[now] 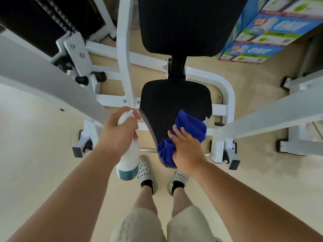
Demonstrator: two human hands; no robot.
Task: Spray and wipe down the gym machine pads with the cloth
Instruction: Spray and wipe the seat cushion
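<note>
Directly below the head camera, the black padded seat pad (174,102) of the white steel-framed gym machine (123,55) occupies the centre of the view, with the black padded back pad (188,23) above it, joined by a black ribbed adjustment post (177,69). The right hand (187,151) lies palm down with fingers spread on the crumpled blue microfibre cloth (187,130); its grip is flat and wide, pressing the cloth against the near right part of the seat pad rather than closing around it. One end of the cloth hangs over the near edge of the pad, below the hand. The left hand (118,131) is held just left of the seat pad, its grip closed around the neck of the white plastic spray bottle with a teal label band (128,161); a finger rests at the nozzle head, which is close to the pad's left edge. The bottle body hangs downward beneath the hand, clear of the pad. Two white perforated clogs (146,167) over dark socks stand on the pale beige floor (35,145) at the near end of the seat. Blue printed cardboard boxes (265,30) are stacked at the upper right beside the machine.
</note>
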